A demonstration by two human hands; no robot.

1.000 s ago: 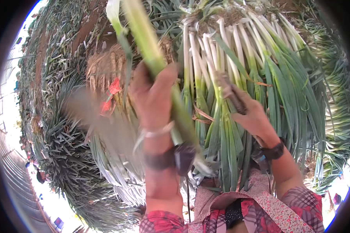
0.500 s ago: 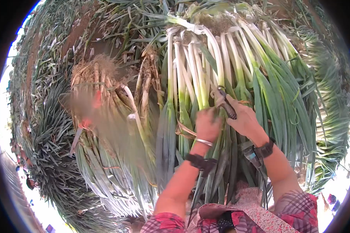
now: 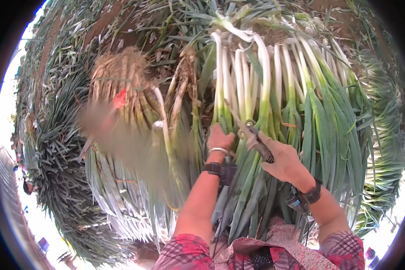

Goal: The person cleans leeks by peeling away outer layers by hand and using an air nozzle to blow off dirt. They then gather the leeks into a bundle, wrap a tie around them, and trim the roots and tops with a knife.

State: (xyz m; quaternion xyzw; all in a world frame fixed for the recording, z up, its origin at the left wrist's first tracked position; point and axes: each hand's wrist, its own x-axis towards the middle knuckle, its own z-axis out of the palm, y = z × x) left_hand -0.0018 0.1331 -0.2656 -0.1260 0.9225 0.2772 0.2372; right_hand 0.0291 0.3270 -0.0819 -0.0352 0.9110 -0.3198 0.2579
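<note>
My left hand [image 3: 220, 137] is closed around green-white leeks [image 3: 219, 101] at the left side of the trimmed row, where white stems turn to green leaves. In my right hand [image 3: 281, 159] is a knife [image 3: 264, 150], its dark handle inside my fingers. The narrow blade points up and left, overlapping the leek stems beside my left hand. More leeks [image 3: 317, 108] with white stems spread to the right of my right hand, their green tops toward me.
To the left lies a bundle of untrimmed leeks [image 3: 121, 76] with brown roots and a red tie [image 3: 120, 98]. A blurred smear covers part of it. Piled leaves [image 3: 54, 148] stand at far left, and a long stack of leeks [image 3: 384, 148] lines the right.
My left hand has moved left, from the middle stems to the leeks at the row's left side. The knife blade now reaches across toward it. The view has shifted slightly.
</note>
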